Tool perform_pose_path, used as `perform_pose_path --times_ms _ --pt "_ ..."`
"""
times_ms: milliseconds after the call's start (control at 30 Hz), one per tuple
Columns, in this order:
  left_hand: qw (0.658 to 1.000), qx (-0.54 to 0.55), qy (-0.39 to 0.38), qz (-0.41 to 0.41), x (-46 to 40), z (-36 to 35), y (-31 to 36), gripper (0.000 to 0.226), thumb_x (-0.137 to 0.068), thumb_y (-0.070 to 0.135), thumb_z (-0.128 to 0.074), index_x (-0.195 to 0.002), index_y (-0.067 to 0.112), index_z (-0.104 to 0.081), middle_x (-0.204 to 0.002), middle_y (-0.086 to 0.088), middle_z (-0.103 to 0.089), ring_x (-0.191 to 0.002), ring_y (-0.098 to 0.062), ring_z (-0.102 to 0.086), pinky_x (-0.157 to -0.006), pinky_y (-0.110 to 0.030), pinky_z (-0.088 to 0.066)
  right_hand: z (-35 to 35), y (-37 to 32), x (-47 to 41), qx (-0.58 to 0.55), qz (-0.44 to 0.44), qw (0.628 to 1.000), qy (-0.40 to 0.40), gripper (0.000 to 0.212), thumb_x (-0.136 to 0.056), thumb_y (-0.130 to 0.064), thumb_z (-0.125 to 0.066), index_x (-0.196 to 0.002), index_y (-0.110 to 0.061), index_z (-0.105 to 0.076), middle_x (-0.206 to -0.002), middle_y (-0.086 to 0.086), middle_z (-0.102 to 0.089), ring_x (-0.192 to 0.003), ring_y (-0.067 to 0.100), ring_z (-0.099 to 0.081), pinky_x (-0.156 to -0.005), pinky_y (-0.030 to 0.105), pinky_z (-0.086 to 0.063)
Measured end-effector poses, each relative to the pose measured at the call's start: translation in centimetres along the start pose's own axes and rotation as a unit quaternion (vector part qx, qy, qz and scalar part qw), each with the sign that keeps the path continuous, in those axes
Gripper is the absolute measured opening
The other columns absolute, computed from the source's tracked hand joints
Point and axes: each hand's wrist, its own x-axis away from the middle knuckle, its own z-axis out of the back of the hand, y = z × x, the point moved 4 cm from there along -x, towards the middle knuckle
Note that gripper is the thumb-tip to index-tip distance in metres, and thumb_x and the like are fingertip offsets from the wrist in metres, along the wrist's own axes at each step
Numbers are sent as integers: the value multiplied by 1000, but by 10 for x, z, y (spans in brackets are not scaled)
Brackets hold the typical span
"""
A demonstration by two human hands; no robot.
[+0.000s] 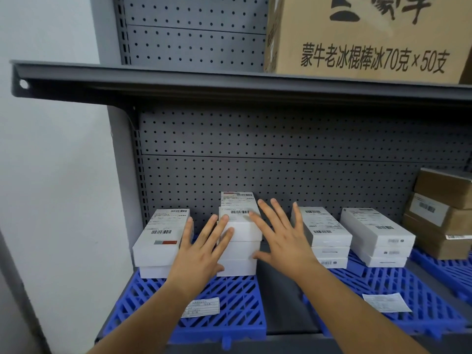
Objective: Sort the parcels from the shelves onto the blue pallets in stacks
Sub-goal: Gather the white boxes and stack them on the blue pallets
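We have both hands spread flat-fingered about the middle stack of white parcels on the left blue pallet; the left hand touches its near left face, the right hand lies at its right side, neither curled round anything; we judge these boxes light, stiff and smooth-skinned, so likely to slide on one another; the upper boxes sit a little askew beyond our fingertips; we would press the two long sides low down, palms opposed, to square or lift them together.

left hand and right hand flat-fingered flanking white parcel stack, blue pallet
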Motion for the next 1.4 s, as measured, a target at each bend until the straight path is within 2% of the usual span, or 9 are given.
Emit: perform_pose_path --times_ms 100,167,367,600,733,867,1033,1267,1400 --pt "1000 -2 6 -15 -4 5 3 107 -70 56 -74 -151 14 -18 -160 -7 -5 -147 -27 -6 -113 -63 -8 0 -1 1 -8 1 1000 -9 95 -74 -69 -63 -151 -29 -24 -160 2 -19 -146 28 -17 -112 65 -10" --pt "1000 -1 0 -18 -5 3 5 108 -70 52 -77 -150 13 -17 -160 -9 -4 -147 -27 -5 -113 -61 -8 -4 -4 2 -3 7 1000 -24 96 -74 -71 -61 -152 -29 -23 -160 0 -20 -147 28 -16 -112 65 -9" --pt "1000 7 11 -11 -5 -1 6 107 -65 48 -81 -148 10 -25 -159 -11 -13 -145 -28 -14 -110 -57 -16 -13 -8 2 -18 -12 999 -25 106 -67 -66 -71 -152 -28 -20 -157 -3 -27 -145 27 -22 -111 65 -9" --pt "1000 2 7 -11 -5 -4 3 109 -63 50 -82 -148 12 -26 -158 -10 -15 -144 -27 -18 -108 -58 -21 -13 -9 3 -17 -12 1000 -21 107 -69 -66 -69 -153 -28 -14 -158 -2 -24 -146 29 -20 -111 66 -8" --pt "1000 -1 14 -11 -5 -2 3 108 -62 49 -83 -147 11 -28 -157 -11 -17 -142 -27 -20 -107 -59 -21 -13 -11 5 -22 -11 1000 -16 114 -68 -66 -70 -154 -27 -7 -159 0 -21 -146 29 -18 -111 66 -9" --pt "1000 3 10 1 -5 -2 3 109 -63 50 -82 -148 12 -25 -157 -10 -17 -143 -28 -16 -107 -60 -20 -15 -12 3 -24 -15 999 -17 113 -67 -65 -72 -154 -25 -12 -159 1 -20 -146 29 -18 -111 65 -8" --pt "1000 0 8 16 -2 0 6 106 -63 49 -82 -147 12 -30 -156 -11 -21 -143 -27 -21 -110 -58 -11 -15 -15 4 -32 -13 999 -15 115 -66 -64 -72 -154 -25 -10 -160 2 -18 -146 28 -17 -111 65 -9" --pt "1000 -3 -13 19 -3 3 7 110 -61 51 -83 -148 13 -27 -158 -10 -16 -145 -27 -12 -111 -60 -6 -18 -15 4 -38 -32 998 -24 125 -60 -65 -76 -154 -29 -2 -161 0 -12 -146 30 -16 -111 66 -10" --pt "1000 4 -3 22 0 11 0 99 -71 60 -71 -149 17 -28 -159 -9 -12 -146 -27 -13 -112 -61 -11 -12 -18 3 -36 -39 998 -16 120 -62 -68 -72 -154 -30 -4 -162 4 -7 -148 31 -8 -112 65 -4"
